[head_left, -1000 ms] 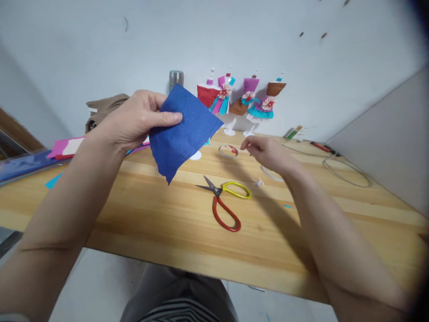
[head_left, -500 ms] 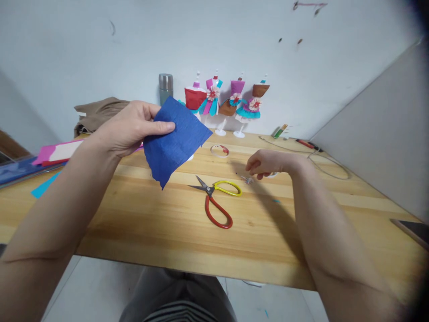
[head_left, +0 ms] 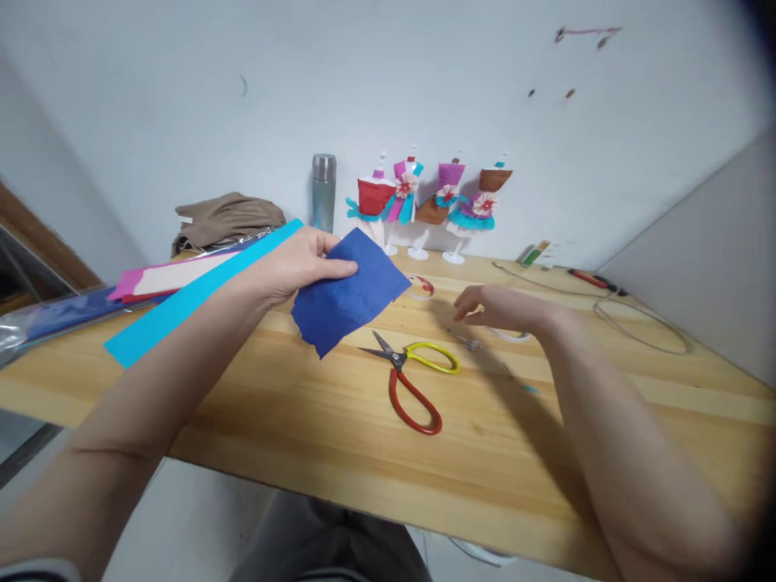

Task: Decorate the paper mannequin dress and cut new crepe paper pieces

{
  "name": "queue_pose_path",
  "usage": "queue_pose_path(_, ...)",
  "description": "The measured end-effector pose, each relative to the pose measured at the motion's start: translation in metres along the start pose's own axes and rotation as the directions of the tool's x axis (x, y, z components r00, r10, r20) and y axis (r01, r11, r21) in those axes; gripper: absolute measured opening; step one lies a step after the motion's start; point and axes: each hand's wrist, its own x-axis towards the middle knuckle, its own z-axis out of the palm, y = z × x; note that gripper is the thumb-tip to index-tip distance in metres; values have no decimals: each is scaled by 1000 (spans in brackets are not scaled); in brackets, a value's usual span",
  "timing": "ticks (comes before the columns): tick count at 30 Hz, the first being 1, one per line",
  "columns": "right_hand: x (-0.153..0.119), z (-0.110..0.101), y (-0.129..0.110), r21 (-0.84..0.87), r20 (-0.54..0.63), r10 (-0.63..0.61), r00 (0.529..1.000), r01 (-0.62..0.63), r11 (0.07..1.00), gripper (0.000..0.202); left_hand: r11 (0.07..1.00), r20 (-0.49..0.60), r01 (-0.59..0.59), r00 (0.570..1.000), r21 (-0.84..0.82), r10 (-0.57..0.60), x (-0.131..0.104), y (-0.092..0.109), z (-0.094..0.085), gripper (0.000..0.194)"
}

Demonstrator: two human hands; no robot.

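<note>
A roughly square piece of dark blue crepe paper (head_left: pixel 355 303) with a ragged lower left edge is pinched in my left hand (head_left: pixel 309 263), thumb on top, held above the table. My right hand (head_left: pixel 500 307) hovers over the table with loosely bent fingers, a gap between them and nothing visible in them. Below it lie a small bunch of pin-like bits (head_left: pixel 471 344) and a roll of clear tape (head_left: pixel 511 335), partly hidden. Spread scissors (head_left: pixel 397 360) with one yellow and one red handle rest between my hands.
Several dress forms (head_left: pixel 433 194) in paper outfits line the wall beside a metal flask (head_left: pixel 323 194). Coloured paper strips (head_left: pixel 182 299) and a brown cloth (head_left: pixel 224 222) are on the left. Another tape ring (head_left: pixel 421 287), a cable (head_left: pixel 636 331) and red-handled pliers (head_left: pixel 594 280) lie on the table (head_left: pixel 303 436).
My view has turned up and to the left, showing more of the turquoise strip. My left hand has lowered the blue paper towards the table. My right hand still hovers.
</note>
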Motion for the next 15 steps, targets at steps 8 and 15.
queue_pose_path(8, 8, 1, -5, -34, -106, 88, 990, -92, 995, 21, 999, 56, 3, 998, -42, 0, 5, -13, 10, 14)
queue_pose_path(15, 2, -4, -32, 235, -435, 98, 895, 7, 972, 23, 994, 99, 94, 991, -51, -89, 9, -25, 23, 13)
